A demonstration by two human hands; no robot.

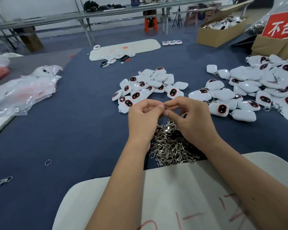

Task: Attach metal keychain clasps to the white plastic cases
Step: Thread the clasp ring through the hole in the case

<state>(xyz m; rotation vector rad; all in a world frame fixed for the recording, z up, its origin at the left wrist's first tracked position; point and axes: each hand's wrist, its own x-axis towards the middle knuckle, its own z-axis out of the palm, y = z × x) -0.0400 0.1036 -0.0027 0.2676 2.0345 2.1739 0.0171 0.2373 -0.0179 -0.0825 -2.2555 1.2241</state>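
Standing by the blue table, I took the clasp heap as my mark. Far beyond it and to the right an open carton held white cases, packed loosely to its rim. Well to the heap's left a clear bag lay slumped, with something red and white inside that I could not make out. Just beyond the heap sat a pile of cases; a larger pile, some with clasps already on, spread to its right. Directly above the heap both hands met. The left hand had its fingers curled, thumb and forefinger pinched together. The right hand reached its fingertips to the same spot, also curled. A clasp showed as a small metal glint between the fingertips. A case seemed tucked under the right palm, mostly hidden. Left of the heap lay a loose ring.
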